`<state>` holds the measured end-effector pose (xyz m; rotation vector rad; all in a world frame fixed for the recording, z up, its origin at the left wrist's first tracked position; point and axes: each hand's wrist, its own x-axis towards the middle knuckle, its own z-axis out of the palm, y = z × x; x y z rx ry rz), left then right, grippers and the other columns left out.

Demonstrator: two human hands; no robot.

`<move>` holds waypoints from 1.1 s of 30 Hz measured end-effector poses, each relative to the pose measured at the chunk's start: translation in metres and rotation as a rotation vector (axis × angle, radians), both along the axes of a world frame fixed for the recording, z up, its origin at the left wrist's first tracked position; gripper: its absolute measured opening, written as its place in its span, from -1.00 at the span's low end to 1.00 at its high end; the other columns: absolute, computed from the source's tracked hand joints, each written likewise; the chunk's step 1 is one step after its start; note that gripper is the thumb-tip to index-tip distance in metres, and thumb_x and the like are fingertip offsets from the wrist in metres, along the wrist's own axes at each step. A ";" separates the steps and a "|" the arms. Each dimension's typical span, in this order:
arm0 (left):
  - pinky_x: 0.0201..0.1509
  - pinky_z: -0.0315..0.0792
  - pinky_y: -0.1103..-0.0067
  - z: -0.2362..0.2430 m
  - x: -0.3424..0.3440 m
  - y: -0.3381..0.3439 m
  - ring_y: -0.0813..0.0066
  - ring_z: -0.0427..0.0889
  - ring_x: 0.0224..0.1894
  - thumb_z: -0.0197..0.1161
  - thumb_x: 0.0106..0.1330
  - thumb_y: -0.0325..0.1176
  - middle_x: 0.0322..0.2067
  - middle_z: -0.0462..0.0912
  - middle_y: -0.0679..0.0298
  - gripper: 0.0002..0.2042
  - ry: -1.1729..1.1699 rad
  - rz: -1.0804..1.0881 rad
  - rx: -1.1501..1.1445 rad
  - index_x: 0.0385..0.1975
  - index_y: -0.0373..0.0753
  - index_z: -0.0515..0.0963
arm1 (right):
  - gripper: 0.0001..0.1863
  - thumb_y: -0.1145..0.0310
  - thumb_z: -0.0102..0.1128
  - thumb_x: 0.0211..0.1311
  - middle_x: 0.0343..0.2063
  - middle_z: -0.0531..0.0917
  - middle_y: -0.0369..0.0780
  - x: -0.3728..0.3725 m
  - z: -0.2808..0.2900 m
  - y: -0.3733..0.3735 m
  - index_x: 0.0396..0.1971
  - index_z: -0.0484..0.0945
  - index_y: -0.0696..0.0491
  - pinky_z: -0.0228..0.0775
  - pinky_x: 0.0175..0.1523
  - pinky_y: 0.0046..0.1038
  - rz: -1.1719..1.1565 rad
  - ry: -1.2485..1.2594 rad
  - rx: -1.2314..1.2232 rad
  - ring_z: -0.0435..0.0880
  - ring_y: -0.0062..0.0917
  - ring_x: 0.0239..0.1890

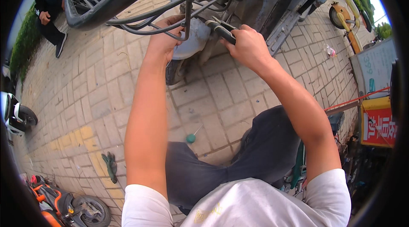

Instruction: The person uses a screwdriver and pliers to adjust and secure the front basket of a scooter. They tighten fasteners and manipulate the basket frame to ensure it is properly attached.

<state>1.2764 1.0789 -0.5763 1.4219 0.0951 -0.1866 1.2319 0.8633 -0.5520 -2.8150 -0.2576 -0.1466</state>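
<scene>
A scooter or electric bike with a black metal rack (147, 16) and a grey-blue mudguard (194, 41) stands in front of me. My left hand (165, 39) is at the mudguard's left side, behind the rack's lower bars. Its fingers are curled, partly covered by a bar, and whatever they pinch is hidden. My right hand (251, 46) is closed round a pair of pliers (220, 30) with dark handles, held just right of the mudguard. The pliers' tips reach toward the mudguard; whether they touch anything cannot be seen. Below the mudguard shows a dark wheel (174, 73).
On the brick paving lie a dark green glove (110, 166), a small green round object (191, 138) and a plastic bottle (329, 51). A person (49, 14) is at the far left. An orange-black scooter (64, 203) and a yellow scooter (350, 22) stand around; a red-and-yellow sign (377, 122) is at right.
</scene>
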 end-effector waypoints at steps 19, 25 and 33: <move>-0.12 0.46 0.63 0.004 -0.031 -0.018 0.54 0.59 -0.20 0.32 0.26 -0.21 -0.22 0.62 0.24 -0.62 -0.013 -0.254 -0.005 -0.09 -0.39 0.54 | -0.66 0.46 0.29 -0.21 -0.09 0.43 -0.09 -0.038 -0.095 0.029 -0.28 0.63 0.05 0.25 0.05 -0.18 -0.281 -0.328 0.482 0.38 -0.16 0.01; -0.10 0.46 0.61 -0.014 -0.001 -0.068 0.57 0.57 -0.17 0.18 0.36 -0.38 -0.17 0.61 0.28 -0.73 -0.070 -0.208 -0.107 -0.02 -0.37 0.50 | -0.41 0.59 0.23 -0.22 0.19 0.31 0.02 -0.036 -0.088 0.030 0.00 0.53 0.08 0.36 0.10 -0.22 -0.280 -0.360 0.378 0.39 -0.06 0.03; 0.10 0.48 0.49 -0.009 0.006 -0.063 0.42 0.59 -0.01 0.07 0.40 -0.45 -0.03 0.58 0.14 -0.72 -0.110 -0.241 -0.422 0.04 -0.44 0.42 | -0.31 0.57 0.28 -0.23 0.24 0.22 -0.01 -0.021 -0.091 0.042 0.10 0.44 0.07 0.05 0.23 -0.05 -0.326 -0.425 0.267 0.24 -0.10 0.18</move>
